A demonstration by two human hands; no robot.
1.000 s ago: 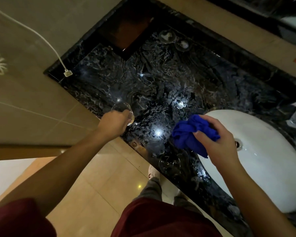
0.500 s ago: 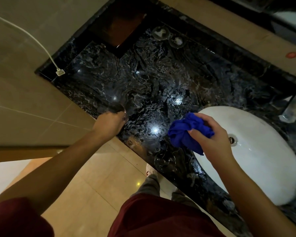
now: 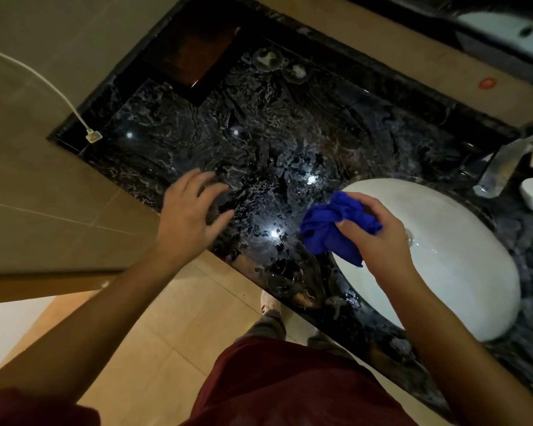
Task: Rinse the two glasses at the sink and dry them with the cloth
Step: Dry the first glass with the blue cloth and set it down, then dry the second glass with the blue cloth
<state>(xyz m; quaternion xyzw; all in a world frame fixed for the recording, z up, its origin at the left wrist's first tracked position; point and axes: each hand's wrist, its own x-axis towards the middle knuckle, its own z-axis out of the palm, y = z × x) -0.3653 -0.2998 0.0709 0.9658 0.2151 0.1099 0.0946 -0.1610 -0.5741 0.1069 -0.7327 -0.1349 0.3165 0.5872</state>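
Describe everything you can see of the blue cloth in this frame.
The blue cloth is a soft, fuzzy-looking fabric, bunched into a loose crumpled wad with folds and a corner hanging down. The right hand grips it, fingers curled over its right side and thumb pressed on its front. It is held in the air over the left rim of the white sink and the dark marble counter, touching neither as far as the view shows.

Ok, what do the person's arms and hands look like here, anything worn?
Both forearms are bare to above the elbow. Short dark red sleeves show at the bottom edge, left sleeve clearest. No gloves, watch or rings visible on the left hand or right hand.
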